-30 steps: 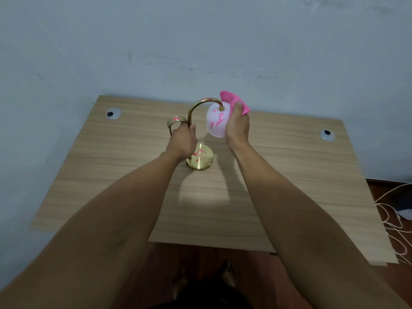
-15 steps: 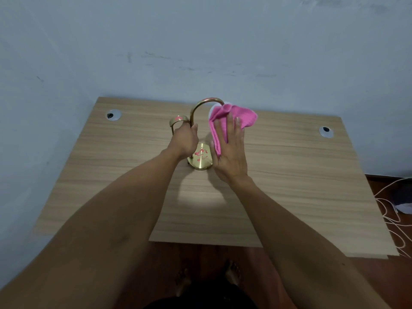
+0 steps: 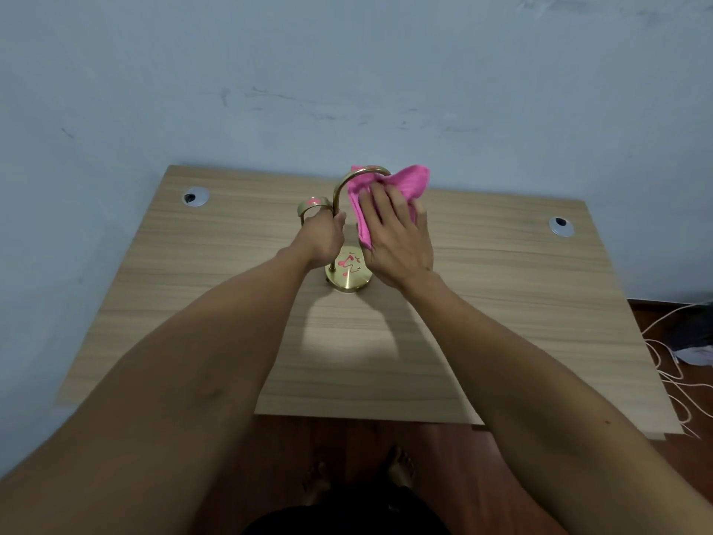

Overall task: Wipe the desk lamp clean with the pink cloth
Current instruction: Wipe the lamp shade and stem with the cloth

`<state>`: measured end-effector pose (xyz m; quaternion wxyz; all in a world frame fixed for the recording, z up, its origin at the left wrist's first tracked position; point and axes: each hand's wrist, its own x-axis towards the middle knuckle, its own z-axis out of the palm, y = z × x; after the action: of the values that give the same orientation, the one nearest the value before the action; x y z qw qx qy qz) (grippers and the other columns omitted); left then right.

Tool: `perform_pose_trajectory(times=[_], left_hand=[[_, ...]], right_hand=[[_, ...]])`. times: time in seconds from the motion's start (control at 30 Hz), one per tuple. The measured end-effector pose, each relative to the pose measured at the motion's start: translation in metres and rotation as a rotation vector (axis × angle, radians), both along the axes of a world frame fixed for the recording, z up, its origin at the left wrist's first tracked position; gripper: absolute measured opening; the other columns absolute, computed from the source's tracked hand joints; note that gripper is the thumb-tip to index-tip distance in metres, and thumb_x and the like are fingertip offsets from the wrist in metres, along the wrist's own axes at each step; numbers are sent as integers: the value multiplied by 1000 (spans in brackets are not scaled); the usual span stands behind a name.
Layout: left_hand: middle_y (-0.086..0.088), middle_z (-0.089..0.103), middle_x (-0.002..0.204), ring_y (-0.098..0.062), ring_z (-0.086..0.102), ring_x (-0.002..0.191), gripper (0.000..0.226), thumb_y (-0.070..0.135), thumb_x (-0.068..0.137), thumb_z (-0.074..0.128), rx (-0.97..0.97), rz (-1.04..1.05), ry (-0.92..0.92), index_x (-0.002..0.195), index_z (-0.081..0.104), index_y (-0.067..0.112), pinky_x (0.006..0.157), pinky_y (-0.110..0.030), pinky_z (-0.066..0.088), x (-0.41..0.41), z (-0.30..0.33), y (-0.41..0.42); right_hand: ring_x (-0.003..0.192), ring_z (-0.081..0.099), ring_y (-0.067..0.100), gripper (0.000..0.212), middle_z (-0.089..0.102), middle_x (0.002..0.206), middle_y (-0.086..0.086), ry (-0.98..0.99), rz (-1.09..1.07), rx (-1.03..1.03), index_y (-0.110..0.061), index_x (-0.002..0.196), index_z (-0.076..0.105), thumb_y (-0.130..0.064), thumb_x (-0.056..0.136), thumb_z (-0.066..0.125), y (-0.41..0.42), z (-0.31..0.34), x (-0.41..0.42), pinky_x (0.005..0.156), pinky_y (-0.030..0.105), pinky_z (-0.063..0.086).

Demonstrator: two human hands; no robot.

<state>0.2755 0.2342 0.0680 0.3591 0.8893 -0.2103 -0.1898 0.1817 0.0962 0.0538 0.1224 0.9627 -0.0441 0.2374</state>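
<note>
A gold desk lamp stands mid-desk on a round base (image 3: pixel 349 278) streaked with pink marks; its curved gold neck (image 3: pixel 360 175) arches to the right. My left hand (image 3: pixel 322 239) is closed around the lamp's stem, next to a gold ring (image 3: pixel 314 204) with a pink mark. The pink cloth (image 3: pixel 405 183) is draped over the lamp's shade, which it hides. Fingers spread, my right hand (image 3: pixel 395 237) presses the cloth flat against the shade from the near side.
The wooden desk (image 3: pixel 501 303) stands against a pale blue wall. Two cable grommets sit in it, one at the left (image 3: pixel 196 196) and one at the right (image 3: pixel 561 225). White cables (image 3: pixel 671 364) lie on the floor to the right. My feet (image 3: pixel 401 463) show below the desk's edge.
My right hand came from the shade's far right side round to its front, spreading the cloth over the white shade, which is now covered. The left hand stayed on the stem.
</note>
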Motion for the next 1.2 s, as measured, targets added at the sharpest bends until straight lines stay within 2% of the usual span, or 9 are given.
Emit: perform_pose_trajectory(times=[0.07, 0.23, 0.4, 0.6, 0.8, 0.97, 1.03, 1.13, 1.2], left_hand=[[-26, 65, 109, -38, 61, 103, 39, 25, 109, 32, 6, -17, 1, 111, 55, -7, 89, -40, 48, 2, 0, 1], [-25, 65, 109, -38, 61, 101, 38, 24, 108, 31, 6, -47, -15, 112, 55, -7, 88, -39, 48, 2, -1, 1], [-26, 64, 106, -39, 60, 102, 38, 24, 108, 32, 3, -60, 12, 108, 55, -7, 86, -38, 46, 8, -5, 3], [-23, 64, 116, -38, 59, 111, 37, 28, 107, 33, 0, -18, 30, 117, 54, -2, 96, -38, 47, 7, -10, -1], [-23, 61, 131, -37, 55, 125, 38, 23, 106, 37, 10, -28, 65, 128, 51, -4, 100, -36, 43, 10, -10, -1], [-18, 61, 132, -34, 57, 124, 38, 26, 107, 36, 13, -19, 79, 129, 50, -1, 102, -38, 44, 10, -11, -1], [-15, 60, 136, -33, 56, 126, 37, 24, 107, 36, 16, -37, 78, 130, 49, -1, 99, -36, 44, 11, -11, 0], [-20, 65, 120, -35, 61, 113, 36, 25, 107, 34, 26, -61, 18, 121, 54, -2, 88, -34, 45, 11, -11, 2], [-22, 66, 113, -36, 62, 107, 37, 27, 108, 33, 27, -77, -12, 116, 54, -3, 91, -39, 49, 11, -10, 3]], right_hand=[[140, 48, 32, 65, 51, 153, 13, 29, -20, -27, -6, 151, 45, -43, 97, 44, 4, 10, 10, 109, 51, 36], [147, 43, 30, 69, 40, 163, 12, 87, -34, -118, -8, 158, 36, -38, 96, 43, 1, 3, -17, 111, 48, 39], [131, 56, 35, 68, 57, 145, 20, 86, -100, -192, -1, 146, 49, -39, 90, 55, 12, 19, 7, 101, 46, 31], [138, 53, 32, 73, 47, 158, 18, 89, -116, -147, -3, 154, 43, -41, 92, 52, 13, 8, -19, 102, 46, 30], [131, 58, 33, 70, 58, 147, 17, 141, -171, -153, -3, 146, 52, -39, 87, 58, 23, 22, 2, 99, 43, 29], [143, 50, 33, 70, 43, 161, 16, 114, -14, -169, -3, 155, 40, -39, 95, 47, -1, 9, -27, 110, 48, 26], [145, 47, 33, 70, 44, 160, 17, 103, 31, -188, -2, 155, 40, -39, 96, 47, -9, 10, -21, 117, 50, 26], [149, 40, 37, 68, 44, 159, 21, 125, 64, -156, 0, 155, 39, -35, 97, 51, -4, 11, -3, 124, 53, 28], [154, 30, 38, 63, 35, 164, 20, 129, 107, -132, -1, 157, 34, -29, 101, 43, -5, 5, -5, 126, 55, 25]])
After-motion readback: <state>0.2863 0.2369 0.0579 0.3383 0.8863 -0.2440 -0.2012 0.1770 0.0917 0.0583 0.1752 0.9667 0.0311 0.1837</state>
